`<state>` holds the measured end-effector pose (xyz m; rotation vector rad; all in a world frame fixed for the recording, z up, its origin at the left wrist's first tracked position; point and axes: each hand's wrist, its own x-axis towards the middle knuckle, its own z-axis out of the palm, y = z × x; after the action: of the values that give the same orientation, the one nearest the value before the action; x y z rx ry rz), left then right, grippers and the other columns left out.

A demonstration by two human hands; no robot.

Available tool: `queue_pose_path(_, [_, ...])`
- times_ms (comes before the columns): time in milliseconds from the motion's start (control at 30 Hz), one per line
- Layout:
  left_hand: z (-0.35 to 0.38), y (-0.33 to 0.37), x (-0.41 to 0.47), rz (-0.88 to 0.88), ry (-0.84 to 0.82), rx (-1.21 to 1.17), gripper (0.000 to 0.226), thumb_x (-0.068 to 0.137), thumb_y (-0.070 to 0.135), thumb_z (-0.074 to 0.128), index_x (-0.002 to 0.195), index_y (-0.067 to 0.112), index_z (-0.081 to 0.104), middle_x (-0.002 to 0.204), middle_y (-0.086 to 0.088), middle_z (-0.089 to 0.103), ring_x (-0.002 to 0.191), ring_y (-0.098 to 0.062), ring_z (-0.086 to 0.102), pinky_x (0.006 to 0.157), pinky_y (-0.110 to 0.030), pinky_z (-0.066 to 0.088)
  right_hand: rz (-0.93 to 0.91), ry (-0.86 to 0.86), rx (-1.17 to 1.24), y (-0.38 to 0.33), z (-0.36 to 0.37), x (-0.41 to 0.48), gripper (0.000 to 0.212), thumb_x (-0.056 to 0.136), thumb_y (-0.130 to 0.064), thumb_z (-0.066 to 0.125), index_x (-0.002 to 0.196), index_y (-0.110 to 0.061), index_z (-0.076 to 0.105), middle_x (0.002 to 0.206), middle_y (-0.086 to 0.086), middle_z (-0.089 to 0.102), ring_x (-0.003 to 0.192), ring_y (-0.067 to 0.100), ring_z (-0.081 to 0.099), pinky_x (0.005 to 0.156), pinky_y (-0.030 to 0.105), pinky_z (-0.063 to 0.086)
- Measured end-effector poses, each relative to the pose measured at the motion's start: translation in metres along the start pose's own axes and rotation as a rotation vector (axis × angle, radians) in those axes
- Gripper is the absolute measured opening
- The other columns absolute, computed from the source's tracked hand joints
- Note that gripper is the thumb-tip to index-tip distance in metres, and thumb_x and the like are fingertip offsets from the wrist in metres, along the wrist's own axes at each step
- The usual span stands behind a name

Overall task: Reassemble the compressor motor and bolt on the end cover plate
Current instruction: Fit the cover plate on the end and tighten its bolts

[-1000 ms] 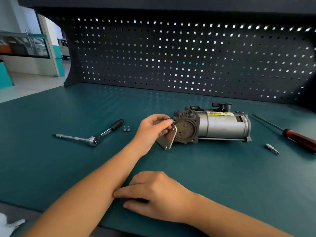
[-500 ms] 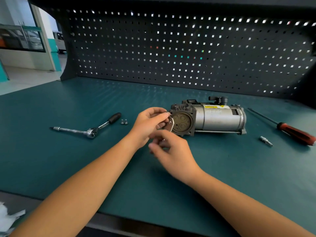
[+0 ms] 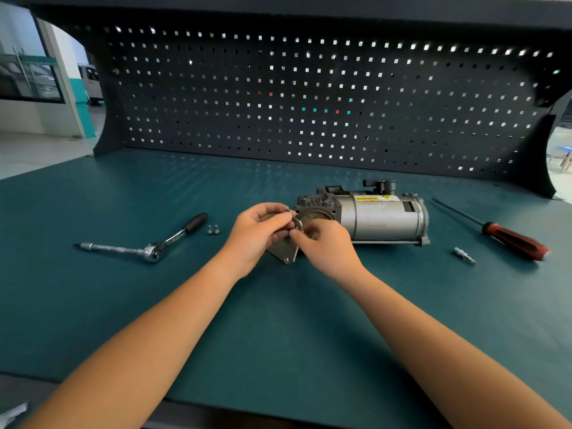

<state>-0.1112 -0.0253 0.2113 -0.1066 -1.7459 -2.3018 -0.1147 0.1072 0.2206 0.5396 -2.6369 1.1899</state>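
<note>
Head view, centre frame: your left hand [image 3: 260, 233] and right hand [image 3: 328, 246] both pinch the cover plate [image 3: 283, 253] beside the motor [image 3: 380, 218]. The plate looks unseated to me, and with the bolts [image 3: 213, 230] and ratchet [image 3: 148, 250] lying at left on the desk, bolting remains.

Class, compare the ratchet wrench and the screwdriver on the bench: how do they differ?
The ratchet wrench lies left of the compressor motor, the screwdriver right. The ratchet wrench is chrome with a black grip; the screwdriver has a red-and-black handle and thin dark shaft. Both lie flat on the bench, unheld.
</note>
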Motion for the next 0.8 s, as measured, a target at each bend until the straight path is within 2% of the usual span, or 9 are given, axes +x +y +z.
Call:
queue_pose_path(100, [-0.001,0.002,0.004,0.024,0.148,0.100,0.011,0.085,0.004,0.063,0.079,0.012,0.059,0.064,0.004,0.065,0.058,-0.002,0.063,0.053,-0.017,0.051,0.008,0.008,-0.031,0.002,-0.002,0.004,0.027,0.089,-0.024,0.058,0.074,-0.002,0.062,0.058,0.001,0.047,0.065,0.020,0.044,0.057,0.029,0.032])
queue_pose_path(200, [-0.017,0.010,0.011,-0.026,0.325,0.238,0.014,0.088,0.008,0.057,0.076,0.014,0.056,0.064,0.002,0.055,0.045,-0.001,0.054,0.045,-0.016,0.048,0.035,-0.025,0.007,0.008,-0.016,0.004,0.027,0.082,-0.018,0.062,0.068,0.005,0.060,0.055,0.004,0.041,0.052,0.014,0.033,0.045,0.022,0.028])
queue_pose_path(333, [-0.040,0.011,0.006,-0.240,0.052,0.619,0.015,0.088,0.010,0.058,0.079,0.019,0.065,0.058,0.002,0.051,0.040,-0.001,0.049,0.041,-0.015,0.043,0.046,-0.149,0.048,0.019,-0.034,-0.002,0.028,0.081,-0.014,0.066,0.063,0.005,0.056,0.061,0.008,0.033,0.050,0.010,0.023,0.041,0.017,0.019])
queue_pose_path(400, [-0.040,0.008,0.003,-0.259,-0.073,0.806,0.013,0.088,0.015,0.060,0.079,0.020,0.068,0.056,0.002,0.053,0.042,-0.004,0.050,0.041,-0.015,0.041,0.057,-0.185,0.117,0.024,-0.037,-0.004,0.030,0.082,-0.015,0.068,0.065,0.008,0.057,0.062,0.008,0.031,0.044,0.008,0.020,0.041,0.017,0.015])
queue_pose_path(467, [-0.036,0.007,0.002,-0.229,-0.122,0.847,0.012,0.087,0.017,0.061,0.077,0.016,0.067,0.057,0.004,0.053,0.043,-0.002,0.050,0.041,-0.014,0.040,0.071,-0.204,0.157,0.028,-0.039,-0.005,0.032,0.083,-0.015,0.069,0.066,0.010,0.057,0.058,0.003,0.028,0.039,0.008,0.019,0.041,0.016,0.014])
queue_pose_path(600, [-0.029,0.004,0.000,-0.139,-0.074,0.752,0.012,0.086,0.015,0.065,0.076,0.023,0.066,0.059,0.008,0.057,0.044,0.004,0.052,0.042,-0.013,0.042,0.075,-0.207,0.058,0.033,-0.042,-0.006,0.027,0.081,-0.019,0.071,0.067,0.003,0.064,0.046,-0.008,0.041,0.041,0.004,0.032,0.044,0.018,0.026])
queue_pose_path(667, [-0.023,0.003,-0.001,-0.072,-0.018,0.697,0.014,0.085,0.014,0.067,0.076,0.025,0.066,0.065,0.007,0.060,0.046,0.005,0.054,0.044,-0.013,0.044,0.048,-0.166,-0.140,0.034,-0.043,-0.005,0.024,0.080,-0.026,0.070,0.074,-0.002,0.069,0.064,0.001,0.063,0.059,0.011,0.053,0.056,0.025,0.042])
queue_pose_path(733, [-0.015,0.002,0.000,0.010,0.017,0.756,0.010,0.085,0.016,0.068,0.078,0.024,0.066,0.067,0.008,0.061,0.047,0.005,0.055,0.046,-0.014,0.044,0.064,-0.085,-0.307,0.034,-0.043,-0.004,0.029,0.080,-0.036,0.068,0.077,-0.007,0.069,0.072,0.005,0.066,0.073,0.021,0.060,0.056,0.026,0.042])
queue_pose_path(800, [-0.006,0.001,-0.001,0.109,0.048,0.856,0.005,0.084,0.019,0.068,0.082,0.023,0.065,0.065,0.011,0.059,0.050,0.002,0.055,0.052,-0.015,0.043,0.077,0.024,-0.379,0.034,-0.043,-0.003,0.039,0.080,-0.047,0.065,0.078,-0.009,0.061,0.068,0.001,0.058,0.072,0.023,0.058,0.051,0.026,0.036])
